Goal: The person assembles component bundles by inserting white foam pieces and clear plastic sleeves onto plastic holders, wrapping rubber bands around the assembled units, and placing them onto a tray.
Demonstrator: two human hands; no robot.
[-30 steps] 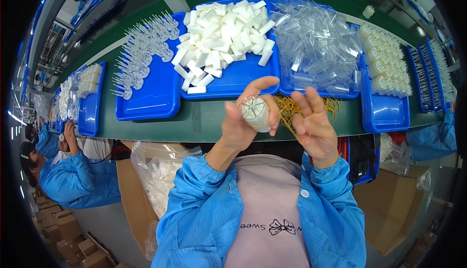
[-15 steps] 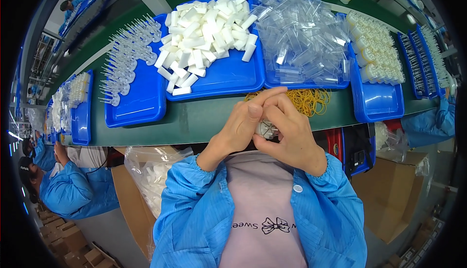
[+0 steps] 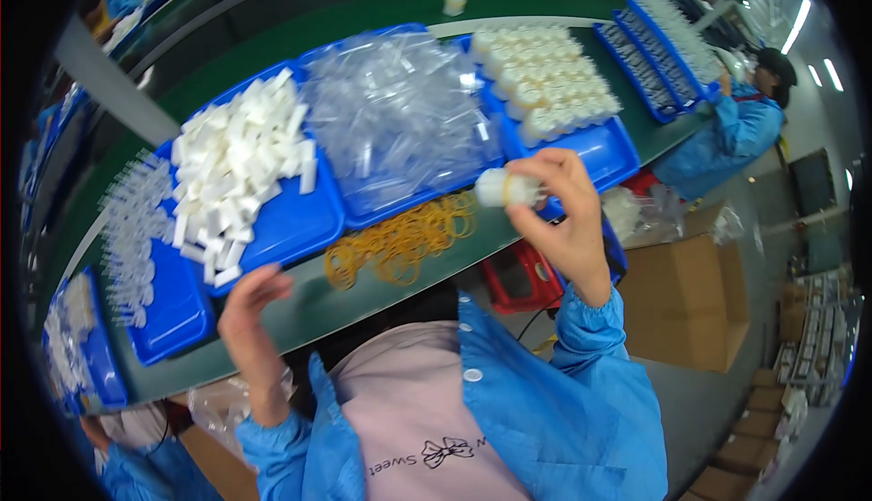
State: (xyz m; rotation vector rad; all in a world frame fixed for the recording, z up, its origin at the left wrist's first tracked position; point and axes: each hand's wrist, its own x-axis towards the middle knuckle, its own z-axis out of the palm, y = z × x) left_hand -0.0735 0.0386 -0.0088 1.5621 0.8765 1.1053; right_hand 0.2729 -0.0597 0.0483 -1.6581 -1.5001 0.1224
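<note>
My right hand (image 3: pixel 568 215) grips a small white cylindrical bundle (image 3: pixel 495 188) between thumb and fingers. A thin yellowish rubber band circles it, and short clear prongs show at the end by my fingers. It is above the table's front edge, close to a blue tray of similar banded bundles (image 3: pixel 545 83). My left hand (image 3: pixel 254 315), blurred by motion, is over the front edge on the left with its fingers partly bent and apart. I see nothing in it. The tray of white foam-like blocks (image 3: pixel 241 160) is the nearest thing to it.
Yellow rubber bands (image 3: pixel 400 242) lie heaped on the green table. Behind them a blue tray holds clear plastic sleeves (image 3: pixel 391 119). Clear stemmed parts (image 3: pixel 132 238) fill another tray at left. One bundle (image 3: pixel 455 0) stands beyond the trays. A co-worker (image 3: pixel 736 133) sits at right.
My hands have parted: the right has moved to the right with the bundle, the left away to the left. The view has turned toward the right.
</note>
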